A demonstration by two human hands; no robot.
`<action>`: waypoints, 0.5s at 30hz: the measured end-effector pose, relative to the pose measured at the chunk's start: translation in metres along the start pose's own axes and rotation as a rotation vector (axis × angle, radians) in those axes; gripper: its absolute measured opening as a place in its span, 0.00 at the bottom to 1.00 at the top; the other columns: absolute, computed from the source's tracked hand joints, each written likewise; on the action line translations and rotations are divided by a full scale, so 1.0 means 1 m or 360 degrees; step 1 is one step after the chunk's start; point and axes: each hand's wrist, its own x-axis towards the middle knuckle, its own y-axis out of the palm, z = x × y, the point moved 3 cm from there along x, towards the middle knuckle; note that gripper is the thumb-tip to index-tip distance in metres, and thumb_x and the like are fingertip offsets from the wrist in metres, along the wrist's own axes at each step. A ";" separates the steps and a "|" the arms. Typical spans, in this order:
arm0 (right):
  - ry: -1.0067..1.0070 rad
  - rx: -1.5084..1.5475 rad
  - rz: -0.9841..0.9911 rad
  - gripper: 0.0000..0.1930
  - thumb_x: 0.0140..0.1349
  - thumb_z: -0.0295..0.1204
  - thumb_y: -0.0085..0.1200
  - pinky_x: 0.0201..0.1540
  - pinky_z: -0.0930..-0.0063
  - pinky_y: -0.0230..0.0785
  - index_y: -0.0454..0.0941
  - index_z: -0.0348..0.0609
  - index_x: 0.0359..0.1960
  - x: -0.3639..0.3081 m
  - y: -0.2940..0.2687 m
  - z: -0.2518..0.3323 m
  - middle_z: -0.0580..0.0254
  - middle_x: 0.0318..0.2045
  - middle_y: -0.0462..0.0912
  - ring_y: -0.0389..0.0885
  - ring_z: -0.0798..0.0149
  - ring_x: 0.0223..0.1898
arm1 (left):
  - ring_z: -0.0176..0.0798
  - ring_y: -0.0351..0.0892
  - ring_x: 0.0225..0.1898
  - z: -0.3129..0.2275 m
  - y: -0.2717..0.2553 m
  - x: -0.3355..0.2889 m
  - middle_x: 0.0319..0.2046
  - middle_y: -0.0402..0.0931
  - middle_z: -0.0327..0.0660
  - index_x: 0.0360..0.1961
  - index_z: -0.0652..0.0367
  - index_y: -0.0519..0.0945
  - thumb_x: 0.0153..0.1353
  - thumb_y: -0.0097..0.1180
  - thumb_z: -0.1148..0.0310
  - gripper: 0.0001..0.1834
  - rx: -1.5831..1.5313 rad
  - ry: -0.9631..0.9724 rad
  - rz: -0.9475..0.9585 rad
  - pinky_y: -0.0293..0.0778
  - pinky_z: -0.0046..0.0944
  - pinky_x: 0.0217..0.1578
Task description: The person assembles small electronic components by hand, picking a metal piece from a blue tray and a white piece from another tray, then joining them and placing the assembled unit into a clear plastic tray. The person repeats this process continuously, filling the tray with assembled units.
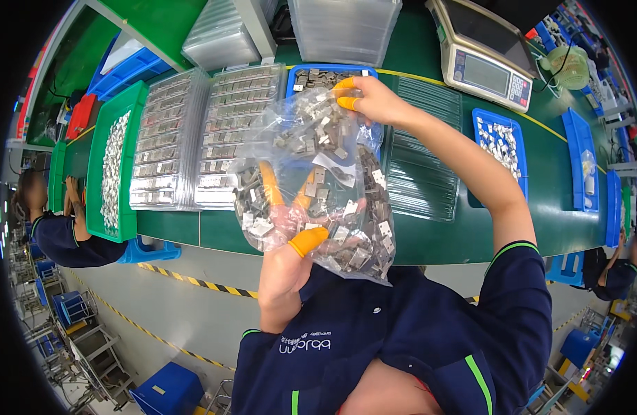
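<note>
A clear plastic bag (pixel 346 238) full of small grey metal pieces, some with white faces, hangs in front of me above the table edge. My left hand (pixel 284 259) grips its lower left side. The thumb, in a yellow finger cot, presses on the front, and other yellow-tipped fingers show through the plastic. My right hand (pixel 377 100) pinches the bag's upper right edge between yellow-capped fingers. Behind the bag's top lies a blue tray (pixel 370 71) of similar grey pieces, partly hidden by the bag and my right hand.
Left of the bag stand clear blister trays (pixel 167 138) filled with pieces and a green bin (pixel 133 173) of white parts. To the right lie ribbed clear trays (pixel 422 152), a blue tray (pixel 498 142) of white parts and a scale (pixel 484 69). A person (pixel 69 232) sits at left.
</note>
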 end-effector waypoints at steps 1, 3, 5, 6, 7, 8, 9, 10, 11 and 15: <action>-0.0001 0.0015 -0.0014 0.15 0.58 0.25 0.50 0.16 0.80 0.63 0.73 0.38 0.48 -0.002 0.001 0.002 0.62 0.29 0.78 0.71 0.74 0.19 | 0.66 0.65 0.54 -0.003 0.004 -0.002 0.57 0.59 0.54 0.62 0.62 0.52 0.54 0.48 0.81 0.33 -0.0057 0.0026 0.0008 0.76 0.62 0.40; 0.0015 -0.0022 -0.0145 0.14 0.56 0.26 0.52 0.19 0.78 0.65 0.75 0.39 0.45 0.000 0.003 -0.003 0.60 0.26 0.78 0.72 0.73 0.16 | 0.64 0.66 0.54 -0.004 0.006 -0.003 0.58 0.58 0.54 0.62 0.61 0.51 0.54 0.48 0.82 0.34 -0.0083 0.0021 0.0012 0.76 0.62 0.40; -0.0017 -0.0075 -0.0235 0.13 0.56 0.26 0.53 0.22 0.77 0.68 0.77 0.39 0.43 -0.004 0.005 -0.005 0.59 0.26 0.79 0.73 0.71 0.16 | 0.63 0.66 0.54 -0.003 0.005 -0.002 0.59 0.58 0.55 0.63 0.61 0.51 0.53 0.47 0.83 0.36 -0.0024 -0.0055 0.0019 0.76 0.61 0.40; -0.0063 -0.0111 -0.0254 0.12 0.55 0.26 0.54 0.24 0.76 0.69 0.77 0.39 0.42 -0.007 0.007 -0.005 0.59 0.27 0.80 0.75 0.71 0.18 | 0.64 0.66 0.54 -0.003 0.005 -0.004 0.59 0.57 0.55 0.63 0.61 0.50 0.53 0.47 0.83 0.36 -0.0024 -0.0046 0.0001 0.77 0.60 0.40; -0.0115 -0.0150 -0.0270 0.12 0.55 0.26 0.54 0.26 0.75 0.70 0.78 0.38 0.41 -0.007 0.008 -0.003 0.58 0.28 0.81 0.76 0.70 0.19 | 0.64 0.66 0.54 -0.004 0.005 -0.005 0.59 0.57 0.55 0.63 0.61 0.50 0.53 0.47 0.83 0.36 -0.0026 -0.0030 -0.0018 0.77 0.60 0.40; -0.0168 -0.0113 -0.0324 0.12 0.55 0.26 0.55 0.27 0.75 0.70 0.78 0.38 0.41 -0.007 0.008 -0.002 0.58 0.29 0.81 0.77 0.70 0.20 | 0.65 0.65 0.55 -0.004 0.006 -0.005 0.59 0.56 0.56 0.63 0.62 0.49 0.52 0.46 0.83 0.36 -0.0028 -0.0014 -0.0037 0.77 0.59 0.40; -0.0222 -0.0077 -0.0379 0.11 0.55 0.26 0.55 0.28 0.74 0.71 0.79 0.37 0.40 -0.007 0.007 -0.001 0.57 0.30 0.81 0.78 0.69 0.21 | 0.65 0.65 0.55 -0.006 0.011 -0.004 0.59 0.56 0.56 0.64 0.62 0.49 0.53 0.46 0.83 0.36 -0.0060 0.0009 0.0007 0.77 0.58 0.40; -0.0273 -0.0035 -0.0432 0.11 0.54 0.26 0.55 0.29 0.74 0.71 0.79 0.37 0.39 -0.008 0.008 -0.001 0.57 0.31 0.82 0.79 0.69 0.22 | 0.66 0.64 0.55 -0.009 0.016 -0.003 0.59 0.56 0.56 0.64 0.62 0.49 0.53 0.46 0.83 0.36 -0.0089 0.0030 0.0046 0.77 0.57 0.40; -0.0200 -0.0076 -0.0405 0.11 0.54 0.26 0.56 0.29 0.74 0.71 0.79 0.37 0.39 -0.010 0.009 -0.001 0.57 0.31 0.82 0.79 0.69 0.22 | 0.66 0.64 0.56 -0.011 0.019 -0.003 0.59 0.56 0.57 0.64 0.62 0.49 0.53 0.46 0.83 0.37 -0.0118 0.0050 0.0085 0.78 0.56 0.40; -0.0136 -0.0147 -0.0446 0.11 0.53 0.26 0.57 0.29 0.74 0.71 0.80 0.37 0.38 -0.016 0.001 0.011 0.57 0.30 0.82 0.79 0.69 0.22 | 0.64 0.64 0.55 -0.011 0.015 -0.003 0.59 0.57 0.55 0.64 0.64 0.48 0.52 0.46 0.85 0.37 -0.0111 -0.0039 0.0065 0.77 0.53 0.43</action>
